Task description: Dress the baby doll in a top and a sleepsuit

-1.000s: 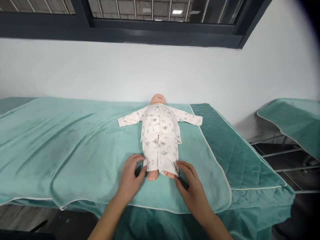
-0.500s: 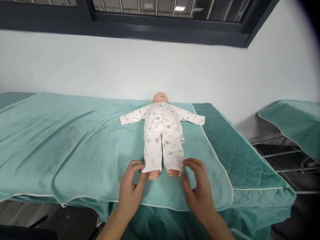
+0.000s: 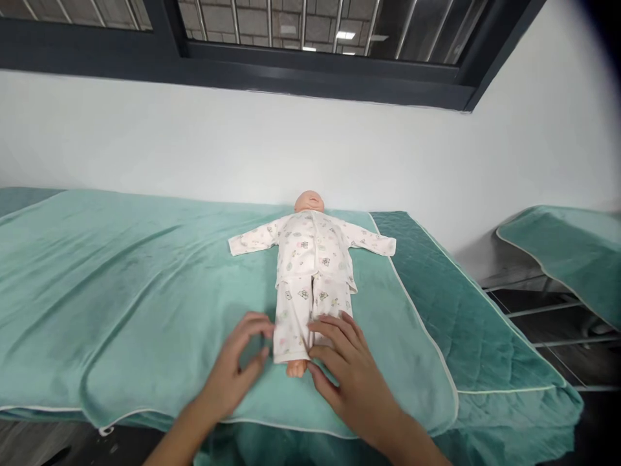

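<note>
A baby doll (image 3: 309, 200) lies on its back in a white printed long-sleeved top (image 3: 310, 244) and matching trousers (image 3: 292, 317), arms stretched out sideways. One bare foot (image 3: 296, 368) shows below the left-side cuff; the other is hidden by my right hand. My left hand (image 3: 237, 362) is just left of that cuff, thumb and fingers apart, holding nothing. My right hand (image 3: 347, 378) lies across the right-side trouser leg. Its thumb and index fingertip meet the inner edge of the left-side trouser leg near the hem, seemingly pinching the cloth.
Under the doll, a light green blanket (image 3: 145, 278) covers a darker quilted bed cover (image 3: 451, 323). A white wall (image 3: 194, 142) and a dark-framed window (image 3: 320, 71) with bars are behind. Another green-covered surface (image 3: 572, 246) and metal rails (image 3: 548, 310) stand at the right.
My left hand has come away from the left-side cuff. My right hand has moved left, from the outer edge of the right-side leg to the other leg's inner cuff. The view has shifted slightly.
</note>
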Demonstrator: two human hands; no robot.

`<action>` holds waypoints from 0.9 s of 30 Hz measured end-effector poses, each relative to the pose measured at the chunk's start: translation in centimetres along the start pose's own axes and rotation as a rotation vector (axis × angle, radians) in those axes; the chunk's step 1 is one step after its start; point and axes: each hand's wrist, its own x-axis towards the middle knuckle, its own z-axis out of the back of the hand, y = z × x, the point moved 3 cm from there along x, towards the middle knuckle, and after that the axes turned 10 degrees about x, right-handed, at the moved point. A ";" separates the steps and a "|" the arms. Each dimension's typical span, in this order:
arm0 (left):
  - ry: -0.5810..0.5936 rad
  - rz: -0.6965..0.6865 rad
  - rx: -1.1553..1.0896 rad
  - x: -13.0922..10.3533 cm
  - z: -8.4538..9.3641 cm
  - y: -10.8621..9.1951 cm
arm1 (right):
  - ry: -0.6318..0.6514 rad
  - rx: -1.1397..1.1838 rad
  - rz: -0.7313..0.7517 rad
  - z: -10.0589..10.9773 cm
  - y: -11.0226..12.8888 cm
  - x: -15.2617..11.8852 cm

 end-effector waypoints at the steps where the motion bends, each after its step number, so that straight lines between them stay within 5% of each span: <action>1: -0.050 0.044 0.057 1.6 0.9 1.6 | -0.005 0.029 0.001 0.5 -1.1 0.2; 4: -0.176 0.205 0.345 7.4 2.9 6.8 | -0.224 0.114 -0.163 3.0 -7.4 1.5; 7: -0.130 0.392 0.620 12.7 3.6 11.1 | -0.457 0.003 -0.414 5.8 -16.0 3.5; 12: -0.035 0.428 0.751 16.3 3.6 14.0 | -0.568 -0.186 -0.719 8.5 -26.3 5.6; 15: -0.108 0.441 0.738 16.3 3.9 15.0 | -0.551 -0.229 -0.813 8.7 -29.0 5.4; 18: -0.195 0.443 0.699 16.3 4.4 15.9 | -0.537 -0.161 -0.728 8.6 -30.3 5.2; 27: -0.276 0.469 0.638 16.6 4.5 16.0 | -0.751 0.311 -0.571 9.1 -30.8 5.1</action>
